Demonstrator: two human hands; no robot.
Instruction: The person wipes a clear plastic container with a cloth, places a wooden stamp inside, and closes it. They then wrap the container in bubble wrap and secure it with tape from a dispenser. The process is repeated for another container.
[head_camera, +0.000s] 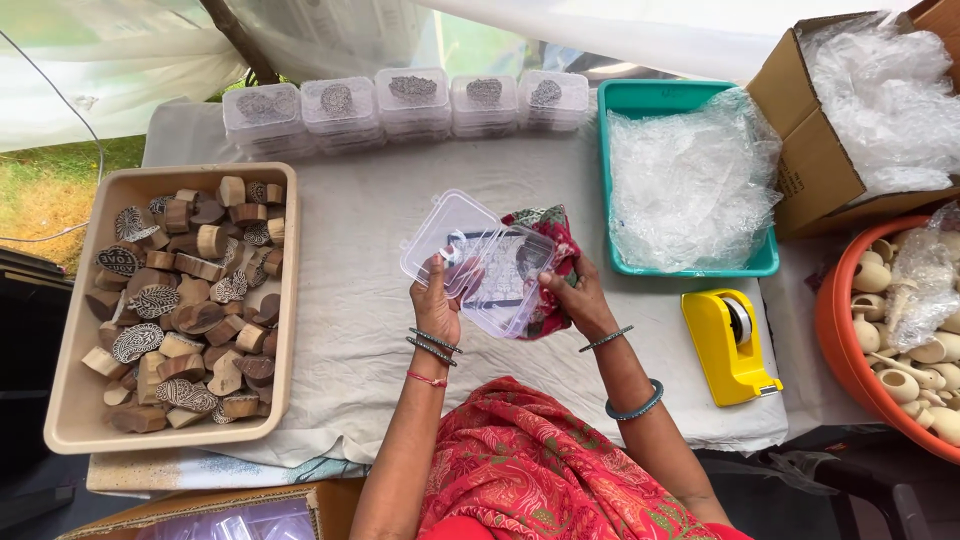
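Observation:
My left hand (437, 303) grips the near edge of a clear plastic box (505, 278) whose hinged lid (446, 236) stands open to the left. My right hand (578, 298) holds the box's right side together with a folded red patterned cloth (553, 232) tucked under and behind it. The box is held above the white table cover (350, 280). What lies inside the box is hard to tell through the plastic.
A beige tray (75, 400) of several carved wooden blocks sits at left. Stacks of clear boxes (412, 105) line the far edge. A teal tray with bubble wrap (690, 180), a yellow tape dispenser (728, 345), a cardboard box (815, 160) and an orange tub (838, 340) stand at right.

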